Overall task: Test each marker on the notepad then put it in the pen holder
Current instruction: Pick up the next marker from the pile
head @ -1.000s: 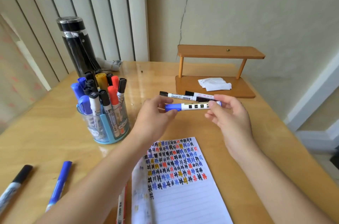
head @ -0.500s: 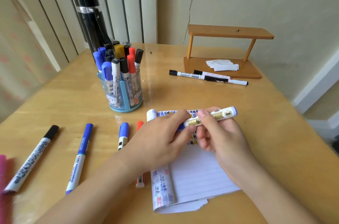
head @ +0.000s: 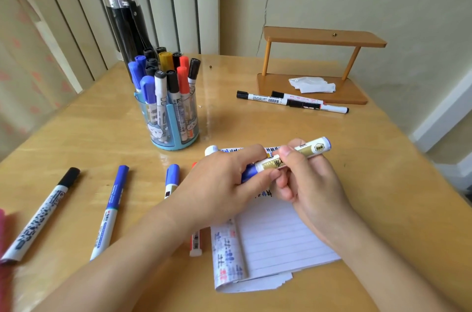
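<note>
Both hands hold one blue marker [head: 301, 154] with a white and gold barrel above the lined notepad [head: 278, 237]. My left hand [head: 219, 184] pinches its blue cap end. My right hand [head: 309, 184] grips the barrel. The notepad's top rows carry coloured test marks, partly hidden by my hands. A clear blue pen holder [head: 167, 120] full of several markers stands behind and to the left of the notepad. Loose markers lie on the table at left: a black one [head: 42, 214], a blue one [head: 109, 209], another blue one [head: 171, 180] and a red one [head: 196, 242] under my left wrist.
Three black-capped markers [head: 291, 101] lie at the back right, in front of a small wooden shelf [head: 321, 66] with crumpled paper on its base. A black bottle [head: 125, 20] stands behind the pen holder. The table's right edge drops off near the wall.
From one second ago the view dropped and the marker came down from mid-air to just over the notepad. In the last half second both hands hold almost still.
</note>
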